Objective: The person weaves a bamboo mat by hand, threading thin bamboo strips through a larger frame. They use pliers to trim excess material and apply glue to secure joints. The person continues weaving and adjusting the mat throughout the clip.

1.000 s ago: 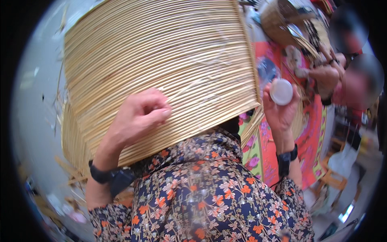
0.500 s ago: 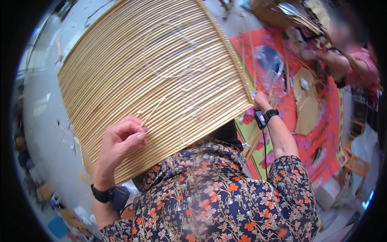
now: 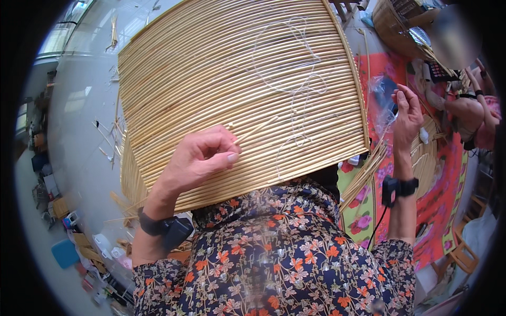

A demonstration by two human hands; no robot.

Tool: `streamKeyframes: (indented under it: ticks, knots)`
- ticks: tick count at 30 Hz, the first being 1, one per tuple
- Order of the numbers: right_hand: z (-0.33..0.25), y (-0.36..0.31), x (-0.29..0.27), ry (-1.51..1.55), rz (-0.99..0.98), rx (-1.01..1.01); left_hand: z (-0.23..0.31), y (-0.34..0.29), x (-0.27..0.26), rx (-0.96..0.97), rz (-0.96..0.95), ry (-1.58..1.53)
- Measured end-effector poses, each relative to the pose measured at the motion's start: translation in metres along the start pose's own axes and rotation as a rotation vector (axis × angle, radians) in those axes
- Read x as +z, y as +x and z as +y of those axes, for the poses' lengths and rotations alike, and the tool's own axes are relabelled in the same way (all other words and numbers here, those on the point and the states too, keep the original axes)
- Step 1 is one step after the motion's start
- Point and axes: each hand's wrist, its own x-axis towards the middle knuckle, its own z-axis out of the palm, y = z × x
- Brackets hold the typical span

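Observation:
A large panel of pale straw-coloured reeds [image 3: 237, 95], laid side by side with a braided edge, spans the space before me, its near edge by my lap. My left hand [image 3: 205, 155] is above its lower part, thumb and fingers pinched on a thin reed strip [image 3: 258, 130] that points up and right. Loose white thread [image 3: 274, 87] lies in loops across the panel's right half. Off the panel's right edge, my right hand [image 3: 407, 113] is raised with fingertips together; what is between them, if anything, is too small to make out.
A red floral mat [image 3: 390, 68] covers the floor at right, with a bundle of loose reeds [image 3: 365, 176] and a clear plastic bag [image 3: 382, 87] on it. A co-worker's arm [image 3: 477, 95] shows at far right, near a round basket [image 3: 392, 26]. Reed scraps [image 3: 108, 142] litter the left floor.
My right hand has left the panel's lower right corner and risen outward to the right. The panel and my left hand appear farther right in the picture; the left pinch stays closed.

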Motion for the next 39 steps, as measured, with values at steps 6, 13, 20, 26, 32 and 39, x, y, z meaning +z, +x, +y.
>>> streamKeyframes:
  ticks: [6,13,20,26,32,39]
  knots:
    - [-0.153,-0.094,0.100,0.118,-0.665,-0.499,-0.009,0.013,0.010,0.099,0.012,0.095]
    - [-0.149,-0.110,0.130,0.078,-0.732,-0.522,-0.007,0.015,0.017,0.175,0.018,0.133]
    - [-0.151,-0.115,0.131,0.134,-0.755,-0.363,-0.008,0.012,0.013,0.180,-0.059,0.143]
    - [-0.148,-0.119,0.134,0.128,-0.754,-0.355,-0.004,0.014,0.018,0.219,-0.003,0.233]
    - [-0.150,-0.122,0.136,0.096,-0.723,-0.353,-0.009,0.015,0.025,0.265,0.093,0.329]
    - [-0.154,-0.124,0.146,-0.070,-0.624,-0.434,-0.004,0.019,0.036,0.338,0.273,0.476]
